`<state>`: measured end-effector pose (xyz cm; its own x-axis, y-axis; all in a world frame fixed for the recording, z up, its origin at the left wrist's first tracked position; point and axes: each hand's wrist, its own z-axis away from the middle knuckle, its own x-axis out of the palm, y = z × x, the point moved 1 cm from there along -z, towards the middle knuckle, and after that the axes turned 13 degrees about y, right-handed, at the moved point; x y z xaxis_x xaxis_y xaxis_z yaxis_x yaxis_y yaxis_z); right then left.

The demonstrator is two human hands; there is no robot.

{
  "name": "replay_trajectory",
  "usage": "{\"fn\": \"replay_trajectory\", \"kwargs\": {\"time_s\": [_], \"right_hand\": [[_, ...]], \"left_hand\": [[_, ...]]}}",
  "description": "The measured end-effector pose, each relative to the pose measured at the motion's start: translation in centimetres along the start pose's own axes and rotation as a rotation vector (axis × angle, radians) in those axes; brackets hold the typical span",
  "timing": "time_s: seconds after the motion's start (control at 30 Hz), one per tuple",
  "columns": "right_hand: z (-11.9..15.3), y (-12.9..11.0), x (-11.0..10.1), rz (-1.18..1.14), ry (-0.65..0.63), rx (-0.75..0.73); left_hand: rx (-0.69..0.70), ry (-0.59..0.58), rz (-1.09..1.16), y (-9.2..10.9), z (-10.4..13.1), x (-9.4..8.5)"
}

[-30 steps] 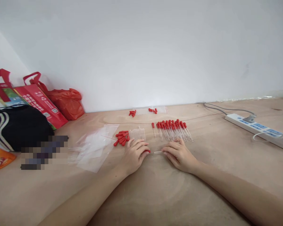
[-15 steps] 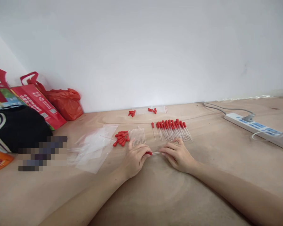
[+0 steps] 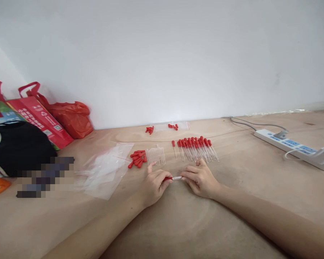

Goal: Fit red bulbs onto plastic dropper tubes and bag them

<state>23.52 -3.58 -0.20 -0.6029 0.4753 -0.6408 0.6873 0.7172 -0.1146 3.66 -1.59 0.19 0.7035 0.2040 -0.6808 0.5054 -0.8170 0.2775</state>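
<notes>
My left hand (image 3: 157,184) pinches a red rubber dropper bulb (image 3: 167,178), mostly covered by its fingers. From the bulb a clear glass tube (image 3: 176,177) runs to my right hand (image 3: 199,180), whose fingers are closed on it; how far the tube sits in the bulb cannot be seen. Beyond my left hand lie a row of bare glass tubes (image 3: 155,156) and a pile of loose red bulbs (image 3: 137,158). Past my right hand, several droppers with red bulbs (image 3: 197,144) lie side by side, bulbs toward the wall.
Clear plastic bags (image 3: 108,171) lie flat to the left. By the wall are more red bulbs (image 3: 149,130) and a small clear bag (image 3: 183,125). Far left stand a red shopping bag (image 3: 40,120), a red plastic bag (image 3: 72,118) and a black bag (image 3: 21,147). A power strip (image 3: 294,145) lies right.
More of the red bulb shows at my left fingertips, and the glass tube between my hands is plainer. The hands stay close together; the whole view has shifted slightly.
</notes>
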Motion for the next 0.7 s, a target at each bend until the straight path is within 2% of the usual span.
{"fn": "replay_trajectory", "kwargs": {"time_s": [0.23,0.43,0.7], "right_hand": [[0.0,-0.7,0.4,0.051,0.033,-0.05],[-0.1,-1.2,0.8,0.013,0.014,-0.032],[-0.9,-1.0,0.2,0.008,-0.066,0.01]], "left_hand": [[0.057,0.009,-0.047,0.2,0.1,0.1],[0.1,0.027,-0.035,0.3,0.1,0.2],[0.055,-0.013,-0.063,0.3,-0.4,-0.4]]}}
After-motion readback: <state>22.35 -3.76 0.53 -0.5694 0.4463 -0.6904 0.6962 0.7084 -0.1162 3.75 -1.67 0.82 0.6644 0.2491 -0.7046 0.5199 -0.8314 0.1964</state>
